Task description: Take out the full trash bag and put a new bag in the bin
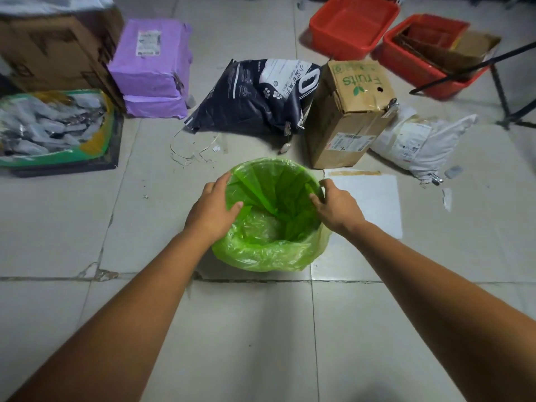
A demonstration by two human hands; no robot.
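Fitting the new bag (261, 253): left hand (213, 206) and right hand (336, 206) each grip its rim, apparently; next, press it down evenly.

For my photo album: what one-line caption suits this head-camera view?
A left hand and a right hand grip the folded-over rim of a green trash bag on a tiled floor.

The green bag (261, 253) is draping over the bin and hiding its walls entirely. At the rim's 3 o'clock the right hand (338, 208) is burying its fingertips in the folds. At 10 o'clock the cardboard box (55, 47) is blurring and running off the top edge. At 9 o'clock the left edge is cutting the green-rimmed tray (95, 146). At 2 o'clock the black stand (499, 91) is running off the right edge. The white parcel (435, 146) is showing labels too small to read
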